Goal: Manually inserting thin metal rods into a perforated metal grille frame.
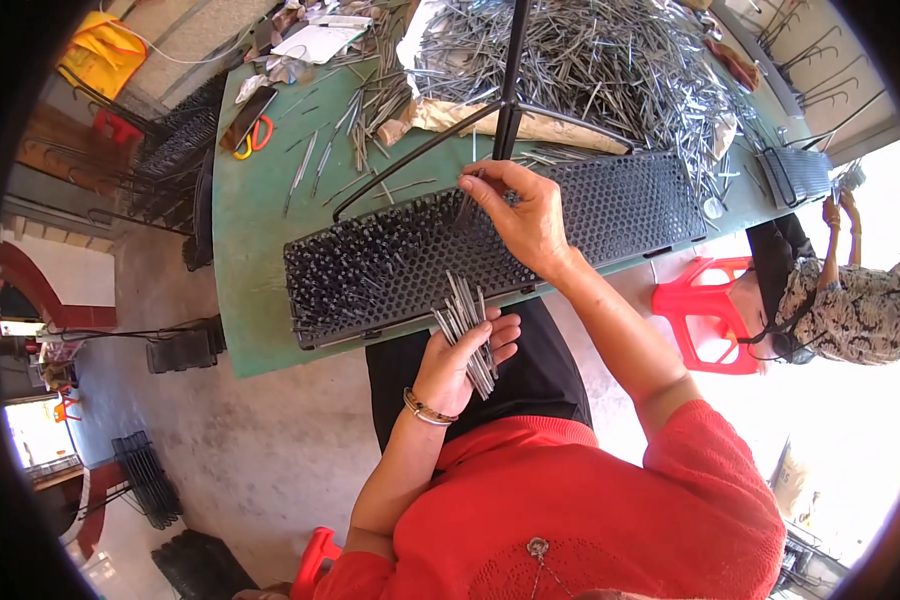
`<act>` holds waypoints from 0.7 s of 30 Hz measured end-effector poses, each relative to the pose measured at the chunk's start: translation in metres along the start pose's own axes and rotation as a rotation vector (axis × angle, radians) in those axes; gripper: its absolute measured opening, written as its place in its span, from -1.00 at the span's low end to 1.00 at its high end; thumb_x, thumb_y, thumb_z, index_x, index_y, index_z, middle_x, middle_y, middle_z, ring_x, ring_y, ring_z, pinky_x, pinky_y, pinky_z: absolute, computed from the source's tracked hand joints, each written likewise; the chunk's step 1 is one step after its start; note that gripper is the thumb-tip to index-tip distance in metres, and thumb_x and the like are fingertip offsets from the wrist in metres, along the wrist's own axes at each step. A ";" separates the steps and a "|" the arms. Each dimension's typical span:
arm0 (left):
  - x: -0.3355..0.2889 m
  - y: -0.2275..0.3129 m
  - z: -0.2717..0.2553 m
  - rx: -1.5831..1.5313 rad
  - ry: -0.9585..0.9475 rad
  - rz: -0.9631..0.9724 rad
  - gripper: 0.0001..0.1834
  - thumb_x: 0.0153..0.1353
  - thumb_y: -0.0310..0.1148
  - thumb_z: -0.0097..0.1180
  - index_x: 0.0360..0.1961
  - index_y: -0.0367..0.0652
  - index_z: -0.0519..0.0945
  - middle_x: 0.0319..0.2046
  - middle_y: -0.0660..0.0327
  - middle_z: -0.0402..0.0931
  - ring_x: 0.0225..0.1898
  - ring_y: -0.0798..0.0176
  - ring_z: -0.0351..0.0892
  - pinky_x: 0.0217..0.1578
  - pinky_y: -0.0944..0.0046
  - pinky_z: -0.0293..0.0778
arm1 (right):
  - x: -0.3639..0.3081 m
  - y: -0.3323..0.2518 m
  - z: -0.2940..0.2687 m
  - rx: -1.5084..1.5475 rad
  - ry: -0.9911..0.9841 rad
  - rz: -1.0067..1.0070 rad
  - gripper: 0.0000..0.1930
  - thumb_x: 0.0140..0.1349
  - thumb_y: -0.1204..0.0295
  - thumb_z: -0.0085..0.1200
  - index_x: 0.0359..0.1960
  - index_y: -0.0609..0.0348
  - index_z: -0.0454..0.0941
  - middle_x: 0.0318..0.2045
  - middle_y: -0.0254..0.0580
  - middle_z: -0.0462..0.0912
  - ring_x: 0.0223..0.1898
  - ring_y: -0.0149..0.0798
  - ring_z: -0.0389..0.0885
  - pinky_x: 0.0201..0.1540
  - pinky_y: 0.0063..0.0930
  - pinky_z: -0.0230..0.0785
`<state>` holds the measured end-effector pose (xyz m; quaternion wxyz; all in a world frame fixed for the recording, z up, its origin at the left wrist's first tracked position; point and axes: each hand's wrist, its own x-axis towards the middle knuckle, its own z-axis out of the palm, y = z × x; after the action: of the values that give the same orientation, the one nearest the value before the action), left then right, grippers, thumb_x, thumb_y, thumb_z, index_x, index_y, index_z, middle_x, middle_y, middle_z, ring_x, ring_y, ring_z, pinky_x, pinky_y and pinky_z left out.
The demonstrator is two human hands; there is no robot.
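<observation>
A long black honeycomb-holed rack (625,205) lies along the table's near edge. Thin dark rods (345,265) stand packed in the holes of its left part, while the holes at the right show no rods. My left hand (450,365), in front of the rack's near edge, is closed round a loose bundle of thin grey metal rods (460,320). Above the middle of the rack is my right hand (525,215), thumb and forefinger pinched together. Thin rods seem to hang down from that pinch, though their tips blend into the dark rack.
A big heap of loose rods (590,70) covers the back of the green table (250,320). A black metal stand (507,120) rises behind the rack. Scissors (255,138) lie at left. Right, another person (835,310) works beside a red stool (705,315) and a smaller rack (795,175).
</observation>
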<state>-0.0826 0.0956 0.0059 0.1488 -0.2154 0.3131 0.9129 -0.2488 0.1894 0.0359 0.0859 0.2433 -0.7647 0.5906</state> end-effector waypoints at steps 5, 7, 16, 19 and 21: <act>0.000 0.001 -0.003 -0.026 0.011 -0.013 -0.71 0.30 -0.46 -0.04 0.02 -0.36 0.40 -0.01 -0.11 0.47 -0.03 0.13 0.56 -0.03 0.22 0.54 | -0.001 -0.003 0.002 -0.071 0.017 -0.091 -0.83 0.13 0.44 0.21 -0.27 0.24 0.60 -0.45 -0.16 0.64 -0.44 -0.37 0.60 -0.36 -0.52 0.45; -0.001 0.002 -0.003 -0.023 0.012 -0.018 -0.71 0.30 -0.45 -0.03 0.00 -0.38 0.41 0.00 -0.13 0.46 -0.02 0.13 0.55 -0.02 0.24 0.53 | -0.002 -0.001 0.004 -0.080 0.042 -0.105 -0.84 0.13 0.46 0.22 -0.26 0.23 0.62 -0.48 -0.21 0.63 -0.47 -0.46 0.56 -0.36 -0.57 0.41; -0.002 0.000 -0.005 0.021 -0.018 0.018 -0.71 0.31 -0.44 -0.03 -0.01 -0.40 0.42 -0.01 -0.13 0.46 0.02 0.08 0.52 0.03 0.19 0.49 | -0.005 0.002 0.012 -0.277 -0.129 -0.347 -0.80 0.04 0.47 0.24 -0.26 0.17 0.63 -0.36 -0.18 0.64 -0.30 -0.17 0.59 -0.23 -0.36 0.43; -0.001 -0.001 -0.007 0.036 -0.025 0.019 -0.70 0.31 -0.43 -0.03 0.01 -0.38 0.41 -0.02 -0.11 0.47 0.01 0.08 0.53 0.02 0.15 0.50 | -0.005 0.012 0.014 -0.257 -0.141 -0.489 -0.80 0.02 0.46 0.26 -0.28 0.18 0.64 -0.34 -0.18 0.63 -0.28 -0.14 0.57 -0.19 -0.33 0.41; -0.003 0.001 -0.004 0.049 -0.033 0.001 -0.69 0.31 -0.42 -0.04 0.02 -0.38 0.40 -0.03 -0.10 0.48 0.00 0.08 0.53 0.01 0.13 0.51 | -0.005 0.012 0.012 -0.243 -0.127 -0.514 -0.81 0.03 0.46 0.25 -0.29 0.19 0.64 -0.33 -0.17 0.63 -0.30 -0.13 0.57 -0.21 -0.35 0.42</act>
<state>-0.0795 0.0918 0.0050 0.1584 -0.1964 0.3329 0.9086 -0.2481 0.1817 0.0196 0.2131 0.4532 -0.7471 0.4371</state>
